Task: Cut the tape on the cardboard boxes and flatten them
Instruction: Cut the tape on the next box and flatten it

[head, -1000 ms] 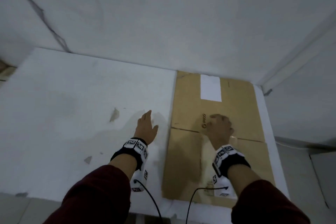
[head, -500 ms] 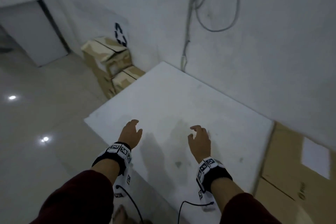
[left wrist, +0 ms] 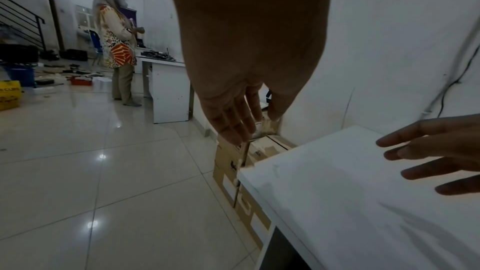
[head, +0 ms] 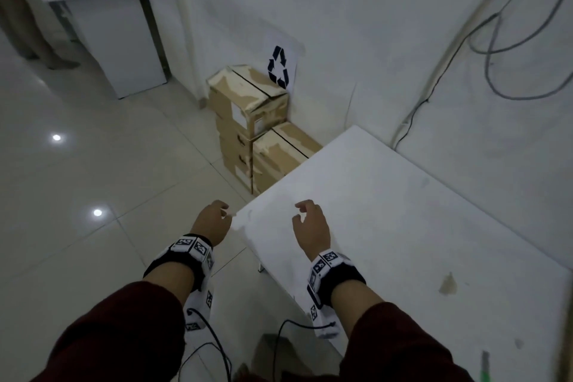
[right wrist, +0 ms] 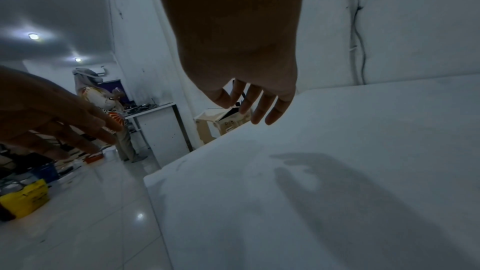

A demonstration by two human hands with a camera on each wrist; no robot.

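Observation:
Several taped cardboard boxes (head: pixel 248 102) are stacked on the floor against the wall, beyond the far left corner of the white table (head: pixel 403 226); they also show as boxes (left wrist: pixel 231 163) in the left wrist view and boxes (right wrist: pixel 223 122) in the right wrist view. My left hand (head: pixel 214 217) hovers empty over the floor just off the table's corner, fingers loose. My right hand (head: pixel 310 223) hovers empty above the table's near left part, fingers loosely bent. Both hands are well short of the boxes. In the left wrist view, left hand (left wrist: pixel 239 122); in the right wrist view, right hand (right wrist: pixel 254 106).
A recycling sign (head: pixel 279 67) hangs on the wall above the boxes. A white desk (head: pixel 102 25) stands at the far left, with a person (left wrist: pixel 116 48) beside it. Cables (head: pixel 496 40) run down the wall. Glossy tiled floor (head: pixel 93 180) lies to the left. A yellow bag (left wrist: pixel 9 94) sits far off.
My view has swung left from the flattened cardboard on the table to the stacked boxes. My right hand left the cardboard; both hands moved left, empty, toward the table's corner.

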